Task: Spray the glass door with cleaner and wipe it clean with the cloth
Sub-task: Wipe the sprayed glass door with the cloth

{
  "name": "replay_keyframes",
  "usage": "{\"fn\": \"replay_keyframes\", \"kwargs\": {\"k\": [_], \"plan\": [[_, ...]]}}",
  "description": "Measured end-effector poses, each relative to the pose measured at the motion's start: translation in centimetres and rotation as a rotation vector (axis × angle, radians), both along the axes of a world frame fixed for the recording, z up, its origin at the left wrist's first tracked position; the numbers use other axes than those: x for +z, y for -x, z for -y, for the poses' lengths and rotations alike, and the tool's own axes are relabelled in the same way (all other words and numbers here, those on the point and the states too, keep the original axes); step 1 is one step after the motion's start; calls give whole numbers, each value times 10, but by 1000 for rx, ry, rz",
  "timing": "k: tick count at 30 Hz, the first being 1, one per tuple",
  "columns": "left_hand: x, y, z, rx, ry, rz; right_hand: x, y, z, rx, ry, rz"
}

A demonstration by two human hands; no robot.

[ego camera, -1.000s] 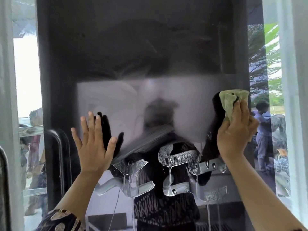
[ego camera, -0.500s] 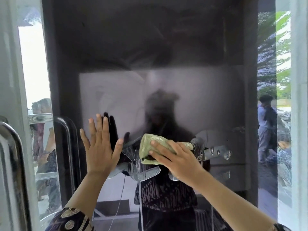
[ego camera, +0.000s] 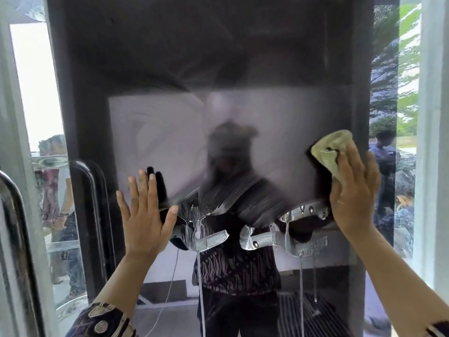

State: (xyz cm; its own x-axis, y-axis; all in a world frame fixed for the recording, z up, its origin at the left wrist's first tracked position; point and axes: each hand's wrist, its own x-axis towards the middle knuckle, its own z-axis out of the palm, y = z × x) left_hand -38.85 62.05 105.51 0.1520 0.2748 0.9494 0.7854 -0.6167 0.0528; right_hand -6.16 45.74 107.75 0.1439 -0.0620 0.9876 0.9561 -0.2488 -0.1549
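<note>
The glass door [ego camera: 243,69] fills the view, smeared with wet streaks, and runs of cleaner [ego camera: 200,276] drip down its lower half. My right hand [ego camera: 352,190] presses a yellow-green cloth [ego camera: 331,149] flat against the glass at the right side. My left hand [ego camera: 143,215] rests open on the glass at the lower left, fingers spread. No spray bottle is in view.
A curved metal door handle [ego camera: 14,239] stands at the far left, with its reflection or twin [ego camera: 94,215] just behind the glass. The white door frame [ego camera: 435,166] runs down the right edge. People stand outside, seen through the glass on both sides.
My right hand swept the cloth from the right side across to the middle near my left hand, then back out to the right. The left hand stayed flat on the glass.
</note>
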Motion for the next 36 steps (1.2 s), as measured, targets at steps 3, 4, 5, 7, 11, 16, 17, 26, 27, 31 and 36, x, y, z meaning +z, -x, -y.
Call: {"fn": "replay_keyframes", "kwargs": {"k": [3,4,5,7,11,16,17,26,27,31,36], "plan": [[-6,0,-1,-1,18,-6,-27,1,3,58,-86,-171],[-7,0,-1,-2,21,-5,-36,5,2,78,-119,-221],[-8,-1,-1,-4,23,-3,-45,9,0,93,-155,-267],[-8,-1,-2,-9,24,5,-52,21,-6,120,-221,-357],[-8,-1,-5,-21,35,34,-35,43,-19,138,-271,-456],[-8,2,-11,-13,35,37,-20,79,-42,195,-132,-258],[-9,2,-11,-8,34,33,-19,87,-46,211,-92,-184],[-27,3,-14,11,49,31,-73,136,-71,129,285,498],[-31,2,-13,6,46,36,-86,134,-69,104,312,552],[-40,3,-6,-13,47,55,-110,110,-51,56,357,625],[-45,8,1,4,53,51,-97,70,-26,-7,240,419]]}}
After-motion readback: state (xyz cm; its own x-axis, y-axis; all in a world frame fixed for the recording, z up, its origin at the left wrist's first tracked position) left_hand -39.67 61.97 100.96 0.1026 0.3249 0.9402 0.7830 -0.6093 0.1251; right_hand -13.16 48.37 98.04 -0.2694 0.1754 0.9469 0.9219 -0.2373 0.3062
